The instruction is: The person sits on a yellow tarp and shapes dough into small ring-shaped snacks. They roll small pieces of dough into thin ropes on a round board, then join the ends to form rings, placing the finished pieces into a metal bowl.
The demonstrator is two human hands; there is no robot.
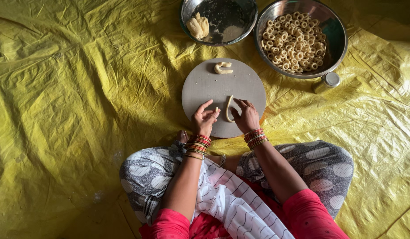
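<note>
A yellow sheet (72, 110) is spread over the floor. On it are set a steel bowl (335, 33) filled with dough rings (293, 42), a second steel bowl (227, 20) with dough lumps, and a round grey board (205, 86). On the board a thin dough strip (228, 108) is curved — its lower bend touched by the right hand (247, 117), fingers loosely spread. A small dough bit is pinched by the left hand (204, 119).
</note>
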